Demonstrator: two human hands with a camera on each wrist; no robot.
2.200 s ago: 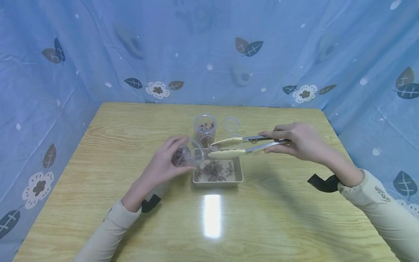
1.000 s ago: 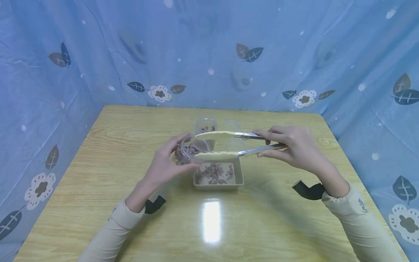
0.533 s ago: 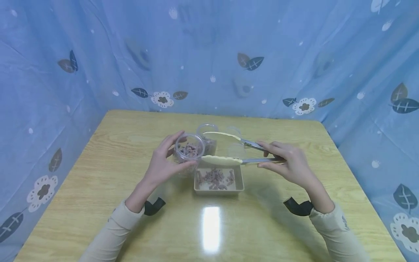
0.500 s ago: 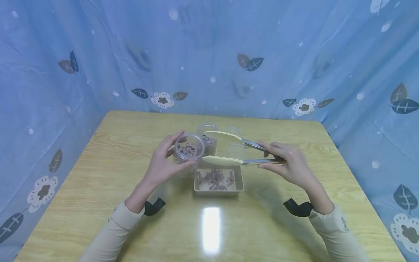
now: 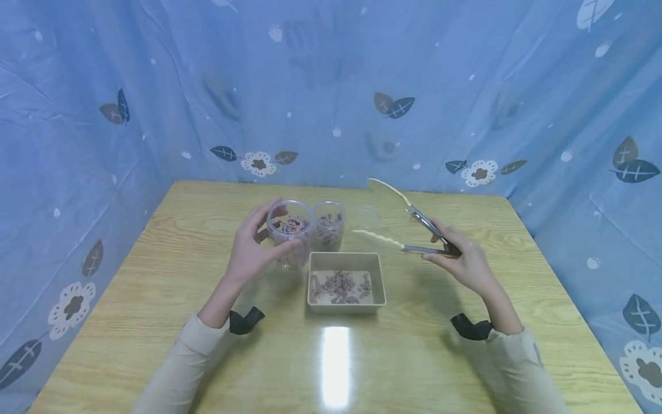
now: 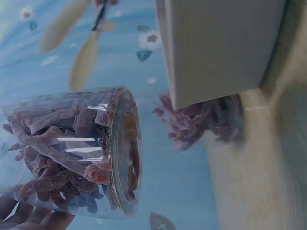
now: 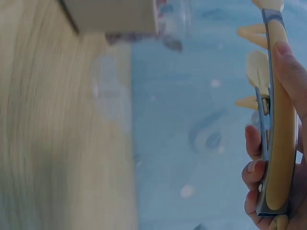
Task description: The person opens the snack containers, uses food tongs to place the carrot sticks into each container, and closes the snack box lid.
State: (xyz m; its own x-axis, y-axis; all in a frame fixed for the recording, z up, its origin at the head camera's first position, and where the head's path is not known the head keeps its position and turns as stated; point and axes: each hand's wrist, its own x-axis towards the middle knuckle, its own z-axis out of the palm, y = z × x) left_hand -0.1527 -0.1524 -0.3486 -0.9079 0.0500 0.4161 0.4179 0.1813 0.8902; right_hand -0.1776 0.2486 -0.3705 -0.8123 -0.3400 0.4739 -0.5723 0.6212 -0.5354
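My left hand (image 5: 248,253) grips a clear plastic jar (image 5: 291,227), fingers and thumb curled round its side. Dried reddish-brown strips fill much of this jar (image 6: 67,153) in the left wrist view; its top is uncovered. I cannot tell whether its base touches the table. Over the table's right side, my right hand (image 5: 465,261) holds tongs (image 5: 425,221) with cream tips and metal arms. The tongs' arms are spread wide, with nothing between the tips. In front of the jars lies a beige rectangular tray (image 5: 346,309) with a scatter of the same strips (image 5: 338,284).
Beside the held jar stands a second open clear jar (image 5: 328,230) with strips inside, just behind the tray. A round clear lid (image 5: 368,217) lies to its right. The wooden table (image 5: 439,368) meets a blue patterned curtain (image 5: 331,86) at the back.
The jar in my left hand has gone from tilted over the tray to upright beside the second jar. The tongs have released their strips, moved right and spread wider.
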